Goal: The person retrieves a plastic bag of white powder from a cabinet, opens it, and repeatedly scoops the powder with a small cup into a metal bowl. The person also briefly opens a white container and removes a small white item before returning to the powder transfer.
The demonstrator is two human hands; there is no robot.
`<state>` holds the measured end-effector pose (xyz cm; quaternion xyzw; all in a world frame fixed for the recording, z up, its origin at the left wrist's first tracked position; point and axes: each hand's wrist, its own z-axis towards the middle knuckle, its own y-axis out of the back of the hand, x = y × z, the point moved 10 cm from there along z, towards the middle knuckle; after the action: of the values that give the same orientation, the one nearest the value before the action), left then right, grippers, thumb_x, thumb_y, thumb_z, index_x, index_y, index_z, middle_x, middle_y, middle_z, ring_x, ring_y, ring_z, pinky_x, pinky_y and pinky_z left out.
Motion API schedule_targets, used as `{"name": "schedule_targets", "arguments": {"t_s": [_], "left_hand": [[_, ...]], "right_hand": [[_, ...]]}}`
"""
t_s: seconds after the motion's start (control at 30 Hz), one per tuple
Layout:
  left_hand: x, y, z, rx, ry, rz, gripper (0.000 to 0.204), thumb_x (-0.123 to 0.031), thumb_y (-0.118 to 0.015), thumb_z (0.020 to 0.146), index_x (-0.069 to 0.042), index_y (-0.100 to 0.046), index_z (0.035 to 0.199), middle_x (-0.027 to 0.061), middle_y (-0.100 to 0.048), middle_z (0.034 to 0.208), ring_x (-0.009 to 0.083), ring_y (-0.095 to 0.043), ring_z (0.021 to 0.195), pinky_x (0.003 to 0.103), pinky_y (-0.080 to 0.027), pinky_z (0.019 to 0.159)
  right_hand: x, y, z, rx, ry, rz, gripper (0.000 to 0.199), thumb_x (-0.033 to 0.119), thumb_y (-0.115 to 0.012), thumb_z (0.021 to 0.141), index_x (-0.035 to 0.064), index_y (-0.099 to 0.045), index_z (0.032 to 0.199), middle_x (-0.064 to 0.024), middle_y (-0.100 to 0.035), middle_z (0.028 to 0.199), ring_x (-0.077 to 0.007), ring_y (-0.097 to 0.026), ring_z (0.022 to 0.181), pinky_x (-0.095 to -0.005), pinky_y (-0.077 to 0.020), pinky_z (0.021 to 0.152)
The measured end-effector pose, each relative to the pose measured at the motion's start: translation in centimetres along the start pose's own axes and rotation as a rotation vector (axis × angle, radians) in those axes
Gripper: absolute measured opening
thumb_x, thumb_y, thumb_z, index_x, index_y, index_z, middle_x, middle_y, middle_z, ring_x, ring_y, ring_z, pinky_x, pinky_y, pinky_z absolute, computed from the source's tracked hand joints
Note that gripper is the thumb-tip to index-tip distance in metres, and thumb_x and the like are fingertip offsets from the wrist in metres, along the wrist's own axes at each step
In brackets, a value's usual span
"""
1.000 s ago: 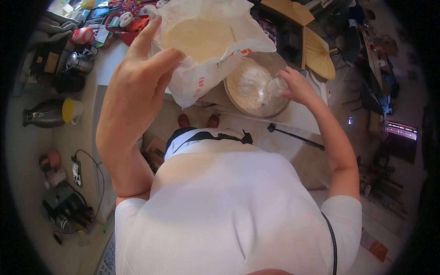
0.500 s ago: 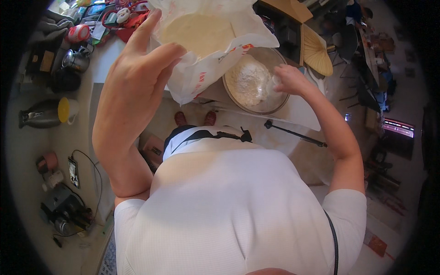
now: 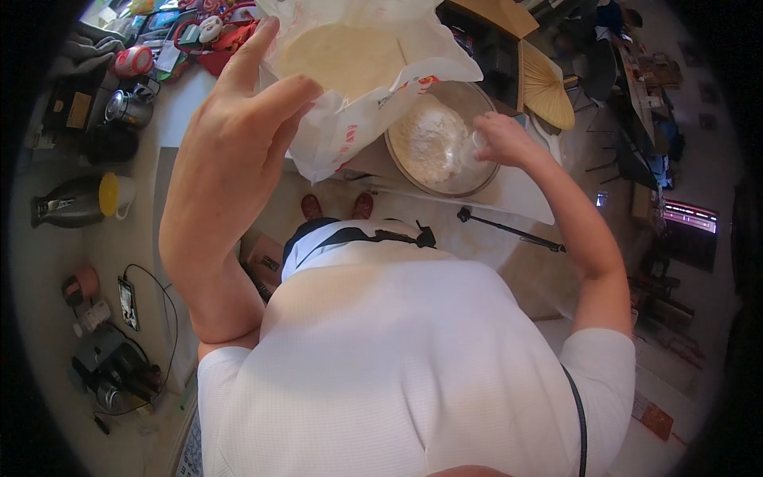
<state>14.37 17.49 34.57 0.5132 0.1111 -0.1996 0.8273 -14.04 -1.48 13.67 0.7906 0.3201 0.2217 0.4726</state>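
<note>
My left hand is raised at the upper left, thumb and fingers closed on the edge of a translucent white plastic bag with red print. Smooth, pale cream powder, looking like flour, fills the bag. Its lower corner hangs over the left rim of a large round bowl. Inside the bowl sits a mound of white flour. My right hand is over the bowl's right rim, its fingers closed round something small and whitish whose kind I cannot make out.
The bowl stands on a white surface. A woven fan and an open cardboard box are behind it to the right. Left are a dark jug, a metal pot and a red basket. A black pole is below.
</note>
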Motion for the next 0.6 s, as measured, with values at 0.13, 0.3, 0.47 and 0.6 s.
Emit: {"name": "schedule_targets", "arguments": {"t_s": [0.13, 0.3, 0.47, 0.6], "left_hand": [[0.0, 0.1, 0.0, 0.004, 0.002, 0.007, 0.013, -0.002, -0.065, 0.094, -0.005, -0.070, 0.106, 0.0202, -0.051, 0.148, 0.0343, -0.068, 0.112, 0.038, -0.057, 0.086], [0.0, 0.0, 0.1, 0.012, 0.002, -0.002, 0.013, -0.001, -0.066, 0.094, -0.004, -0.070, 0.106, 0.0210, -0.051, 0.148, 0.0352, -0.067, 0.114, 0.038, -0.056, 0.088], [-0.1, -0.1, 0.2, 0.031, -0.006, -0.001, 0.014, 0.000, -0.065, 0.093, -0.004, -0.070, 0.105, 0.0200, -0.051, 0.149, 0.0342, -0.066, 0.117, 0.037, -0.057, 0.089], [0.1, 0.0, 0.2, 0.038, 0.037, -0.019, 0.016, 0.002, -0.066, 0.091, -0.006, -0.070, 0.104, 0.0174, -0.051, 0.150, 0.0328, -0.066, 0.117, 0.036, -0.057, 0.088]], "right_hand": [[-0.4, -0.1, -0.4, -0.052, 0.012, 0.015, 0.049, 0.029, -0.083, 0.071, 0.0031, -0.063, 0.107, -0.0191, -0.064, 0.106, -0.0382, -0.063, 0.106, -0.0459, -0.0516, 0.090], [-0.4, 0.2, -0.5, -0.054, 0.012, 0.019, 0.049, 0.030, -0.082, 0.072, 0.0034, -0.063, 0.107, -0.0188, -0.064, 0.106, -0.0385, -0.062, 0.107, -0.0465, -0.0520, 0.090], [-0.4, 0.3, -1.5, -0.060, 0.003, 0.039, 0.048, 0.031, -0.082, 0.072, 0.0028, -0.062, 0.106, -0.0197, -0.063, 0.107, -0.0396, -0.062, 0.105, -0.0477, -0.0524, 0.088], [-0.7, 0.3, -2.7, -0.069, -0.115, 0.035, 0.045, 0.024, -0.081, 0.073, 0.0018, -0.058, 0.105, -0.0199, -0.060, 0.107, -0.0398, -0.061, 0.104, -0.0467, -0.0503, 0.088]]}}
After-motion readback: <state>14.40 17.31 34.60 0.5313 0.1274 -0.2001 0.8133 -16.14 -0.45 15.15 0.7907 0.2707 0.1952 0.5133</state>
